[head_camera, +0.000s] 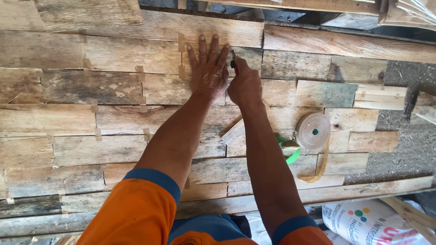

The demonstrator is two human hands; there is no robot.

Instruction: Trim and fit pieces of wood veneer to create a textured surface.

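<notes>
your left hand [209, 72] is pressed flat, fingers spread, on the sheet of patched veneer strips [113, 86] — released, gripping nothing, just pinning the strips down so the joint under it stays flush. your right hand [245, 86] sits touching the left hand's thumb side, clenched around a small tool [233, 61] with a dark red handle; its tip points at the seam just beside your left fingertips. can't tell if it's a blade or a marker, too small.

veneer sheet covers the whole counter [399, 186]; short tan tape patches [140, 72] bridge the seams left of your left hand, so those joints look already held. none visible on the seam right of your right hand.

tape roll [313, 130] lies flat on the veneer, below and right of your right hand, near your forearm — within reach without lifting the left hand. a loose tail of tape [320, 170] curls down from it. a green object [290, 149] lies just beside the roll, on its left, partly behind your forearm.

printed white sack [368, 222] sits below the counter edge, well apart from the roll.
</notes>
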